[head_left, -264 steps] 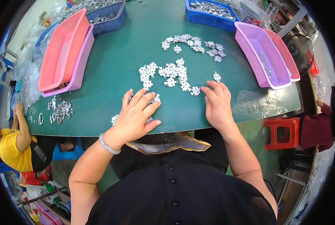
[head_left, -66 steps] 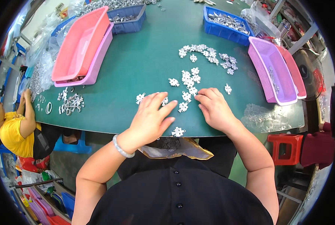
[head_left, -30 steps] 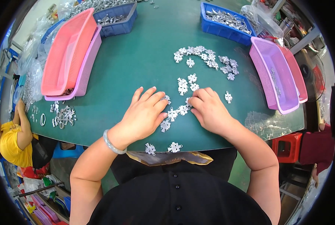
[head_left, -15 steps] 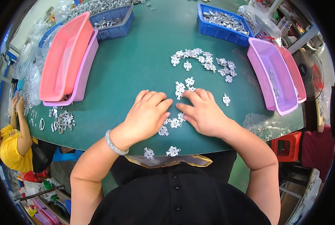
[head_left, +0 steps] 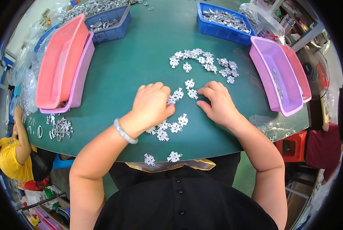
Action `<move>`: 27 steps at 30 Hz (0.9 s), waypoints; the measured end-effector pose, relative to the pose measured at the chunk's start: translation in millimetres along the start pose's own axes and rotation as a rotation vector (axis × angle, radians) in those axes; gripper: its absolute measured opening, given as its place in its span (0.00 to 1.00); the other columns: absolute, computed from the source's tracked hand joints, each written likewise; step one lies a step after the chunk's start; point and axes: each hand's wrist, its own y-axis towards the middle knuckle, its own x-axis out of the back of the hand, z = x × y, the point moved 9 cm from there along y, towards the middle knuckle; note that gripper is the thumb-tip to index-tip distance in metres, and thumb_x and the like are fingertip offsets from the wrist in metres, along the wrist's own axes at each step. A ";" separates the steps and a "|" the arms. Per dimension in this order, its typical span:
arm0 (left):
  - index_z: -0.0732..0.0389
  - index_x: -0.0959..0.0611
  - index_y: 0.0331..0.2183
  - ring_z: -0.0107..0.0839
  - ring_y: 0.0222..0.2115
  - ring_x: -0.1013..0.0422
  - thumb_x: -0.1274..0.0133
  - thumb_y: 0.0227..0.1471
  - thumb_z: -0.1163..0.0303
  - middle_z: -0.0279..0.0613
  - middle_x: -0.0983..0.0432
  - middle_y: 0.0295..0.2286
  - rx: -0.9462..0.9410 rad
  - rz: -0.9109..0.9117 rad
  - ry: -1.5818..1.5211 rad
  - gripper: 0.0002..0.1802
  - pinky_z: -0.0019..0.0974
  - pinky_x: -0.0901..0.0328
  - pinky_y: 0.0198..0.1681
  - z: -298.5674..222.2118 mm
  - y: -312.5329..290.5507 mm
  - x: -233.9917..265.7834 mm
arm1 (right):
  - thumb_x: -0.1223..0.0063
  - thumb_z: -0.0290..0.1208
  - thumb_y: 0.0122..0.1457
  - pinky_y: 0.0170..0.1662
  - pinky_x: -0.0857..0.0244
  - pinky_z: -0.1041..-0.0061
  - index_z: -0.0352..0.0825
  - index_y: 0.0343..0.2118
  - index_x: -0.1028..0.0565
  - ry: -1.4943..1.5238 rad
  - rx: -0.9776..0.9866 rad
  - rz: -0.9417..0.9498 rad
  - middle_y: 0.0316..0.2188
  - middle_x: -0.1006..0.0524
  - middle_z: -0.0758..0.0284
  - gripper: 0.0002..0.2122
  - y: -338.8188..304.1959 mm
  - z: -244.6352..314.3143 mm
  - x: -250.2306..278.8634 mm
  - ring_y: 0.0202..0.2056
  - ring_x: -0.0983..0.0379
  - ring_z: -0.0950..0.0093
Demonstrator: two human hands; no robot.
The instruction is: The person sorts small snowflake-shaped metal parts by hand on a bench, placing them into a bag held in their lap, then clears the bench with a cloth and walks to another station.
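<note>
My left hand (head_left: 151,102) rests on the green table with its fingers curled. Flat silver cross pendants (head_left: 176,95) stick out between its index finger and thumb, partly covered by the hand. Opposite, my right hand (head_left: 220,102) has thumb and index finger apart, the fingertips close beside another cross pendant (head_left: 192,93). Just above that one lies a further pendant (head_left: 189,83). Below my hands is a loose group of cross pendants (head_left: 174,127), some near my left wrist. Two pendants, one of them here (head_left: 174,156), lie at the table's near edge.
Farther off lies a curved cluster of pendants (head_left: 197,55), with a smaller heap (head_left: 228,71) to its right. Pink (head_left: 60,65) and purple (head_left: 273,73) baskets flank the table. Blue bins (head_left: 225,23) of metal parts stand behind. A person in yellow (head_left: 14,157) sits at left.
My hands have moved apart, the left one leftward with pendants at its fingers, the right one to the right. The single pendant that lay right of my right hand no longer shows.
</note>
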 end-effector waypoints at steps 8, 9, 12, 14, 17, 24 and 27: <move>0.61 0.22 0.27 0.41 0.33 0.31 0.43 0.40 0.70 0.42 0.29 0.27 -0.003 0.108 -0.001 0.09 0.40 0.39 0.39 16.0 -6.6 11.0 | 0.43 0.24 0.48 0.44 0.41 0.67 0.35 0.34 0.23 -0.015 0.128 0.007 0.33 0.30 0.65 0.09 5.6 12.0 -2.1 0.39 0.34 0.64; 0.62 0.22 0.28 0.42 0.33 0.31 0.43 0.40 0.70 0.42 0.29 0.28 -0.005 0.098 -0.001 0.09 0.40 0.39 0.39 16.2 -3.1 11.6 | 0.44 0.23 0.48 0.43 0.41 0.67 0.35 0.34 0.23 -0.021 0.128 -0.014 0.33 0.30 0.65 0.09 10.3 8.1 0.2 0.39 0.34 0.64; 0.61 0.22 0.33 0.42 0.35 0.32 0.43 0.42 0.71 0.43 0.29 0.32 -0.097 -0.030 -0.082 0.12 0.42 0.38 0.42 1.1 -5.6 12.7 | 0.50 0.21 0.50 0.43 0.41 0.66 0.35 0.35 0.23 -0.056 0.103 -0.053 0.33 0.30 0.64 0.09 15.7 3.0 3.5 0.39 0.34 0.64; 0.62 0.23 0.39 0.43 0.39 0.33 0.43 0.43 0.70 0.45 0.30 0.37 -0.137 0.000 -0.108 0.17 0.42 0.39 0.45 -10.5 -0.2 6.4 | 0.52 0.21 0.50 0.43 0.41 0.66 0.35 0.36 0.23 -0.131 0.102 -0.042 0.33 0.30 0.64 0.10 22.0 2.0 -0.4 0.39 0.34 0.64; 0.62 0.25 0.45 0.44 0.45 0.35 0.42 0.45 0.69 0.46 0.32 0.44 -0.209 -0.044 -0.124 0.23 0.43 0.40 0.50 -22.0 5.1 6.5 | 0.52 0.19 0.46 0.44 0.40 0.67 0.35 0.37 0.23 -0.069 0.159 0.065 0.34 0.30 0.62 0.13 14.0 17.9 -6.9 0.40 0.34 0.63; 0.63 0.25 0.44 0.46 0.48 0.37 0.40 0.44 0.67 0.49 0.34 0.47 -0.305 0.050 -0.099 0.24 0.45 0.42 0.52 -32.5 10.2 -7.3 | 0.47 0.23 0.51 0.42 0.34 0.64 0.32 0.36 0.27 -0.160 -0.226 -0.003 0.35 0.30 0.57 0.09 -16.9 -44.0 40.5 0.38 0.31 0.58; 0.63 0.24 0.35 0.45 0.44 0.34 0.40 0.42 0.69 0.46 0.31 0.41 -0.305 0.046 -0.144 0.16 0.45 0.41 0.50 -31.6 1.4 -8.0 | 0.44 0.26 0.49 0.43 0.34 0.64 0.30 0.34 0.28 -0.250 -0.192 0.113 0.35 0.31 0.57 0.10 -27.8 -37.2 26.7 0.40 0.33 0.58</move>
